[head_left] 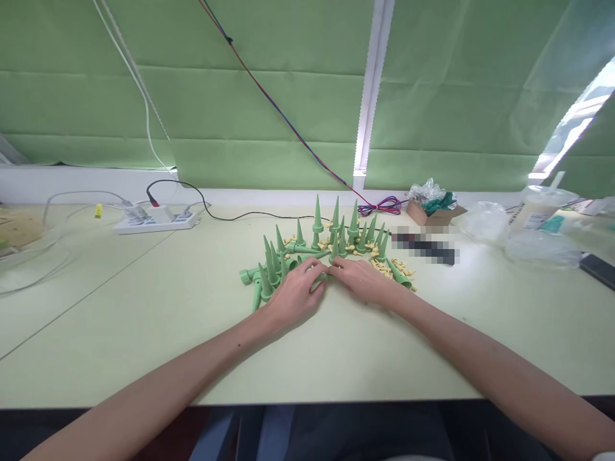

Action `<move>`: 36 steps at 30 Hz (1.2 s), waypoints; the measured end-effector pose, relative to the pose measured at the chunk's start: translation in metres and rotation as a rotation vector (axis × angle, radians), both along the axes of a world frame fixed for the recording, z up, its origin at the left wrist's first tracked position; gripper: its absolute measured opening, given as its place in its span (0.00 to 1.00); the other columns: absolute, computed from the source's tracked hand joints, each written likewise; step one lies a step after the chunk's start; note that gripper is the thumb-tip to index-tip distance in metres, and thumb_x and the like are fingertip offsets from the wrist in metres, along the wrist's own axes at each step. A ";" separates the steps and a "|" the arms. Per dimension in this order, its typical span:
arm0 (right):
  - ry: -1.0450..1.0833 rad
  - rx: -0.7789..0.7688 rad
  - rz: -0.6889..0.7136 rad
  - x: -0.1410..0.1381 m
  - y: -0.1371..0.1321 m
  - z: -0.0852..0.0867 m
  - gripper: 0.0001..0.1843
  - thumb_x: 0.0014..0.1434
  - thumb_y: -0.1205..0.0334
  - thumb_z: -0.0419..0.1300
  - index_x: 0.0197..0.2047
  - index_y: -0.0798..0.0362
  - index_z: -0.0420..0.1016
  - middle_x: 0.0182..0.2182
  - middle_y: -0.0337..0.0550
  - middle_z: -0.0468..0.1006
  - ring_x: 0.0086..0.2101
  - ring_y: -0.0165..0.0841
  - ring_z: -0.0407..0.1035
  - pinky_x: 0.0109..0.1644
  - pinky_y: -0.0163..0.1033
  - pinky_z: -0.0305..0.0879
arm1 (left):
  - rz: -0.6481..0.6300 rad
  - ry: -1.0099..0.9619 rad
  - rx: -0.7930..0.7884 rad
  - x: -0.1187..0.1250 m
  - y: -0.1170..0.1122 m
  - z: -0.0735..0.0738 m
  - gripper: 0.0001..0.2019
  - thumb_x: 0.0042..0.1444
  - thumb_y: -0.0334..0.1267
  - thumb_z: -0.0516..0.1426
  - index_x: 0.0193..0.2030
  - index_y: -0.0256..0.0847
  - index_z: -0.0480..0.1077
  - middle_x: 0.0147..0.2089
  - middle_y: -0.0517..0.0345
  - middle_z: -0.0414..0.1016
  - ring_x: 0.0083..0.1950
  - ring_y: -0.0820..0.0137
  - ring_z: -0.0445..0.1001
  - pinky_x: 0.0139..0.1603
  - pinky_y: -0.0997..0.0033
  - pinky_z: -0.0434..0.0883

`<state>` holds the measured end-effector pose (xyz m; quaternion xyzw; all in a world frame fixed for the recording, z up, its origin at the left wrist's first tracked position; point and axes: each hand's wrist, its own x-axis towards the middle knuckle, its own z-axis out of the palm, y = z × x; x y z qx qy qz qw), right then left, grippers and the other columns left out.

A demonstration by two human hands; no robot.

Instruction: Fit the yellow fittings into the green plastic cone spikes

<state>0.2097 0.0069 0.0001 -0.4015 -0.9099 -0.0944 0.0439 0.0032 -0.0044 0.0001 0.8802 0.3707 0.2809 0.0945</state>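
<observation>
Several green cone-shaped spikes (317, 221) stand upright or lie flat in a cluster on the pale table (144, 301), with small yellow pieces (401, 267) scattered among them. My left hand (295, 294) and my right hand (360, 278) rest on the table at the near edge of the cluster, fingertips meeting. Both hands have fingers curled together around a green piece (323, 276) lying between them; how much each grips is partly hidden.
A white power strip (154, 221) with cables sits at the back left. A small cardboard box (435, 211) with plastic wrap, clear bags (485, 221), a plastic cup (542, 208) and a dark phone (598, 269) lie at the right. Red-blue wires (288, 125) hang across green blinds.
</observation>
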 end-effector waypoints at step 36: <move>0.479 0.371 0.145 -0.010 -0.019 0.003 0.17 0.71 0.71 0.42 0.47 0.53 0.72 0.38 0.49 0.74 0.33 0.33 0.68 0.30 0.35 0.62 | -0.018 -0.079 -0.079 0.001 0.006 -0.003 0.07 0.64 0.33 0.51 0.38 0.39 0.69 0.36 0.55 0.67 0.35 0.68 0.68 0.33 0.69 0.66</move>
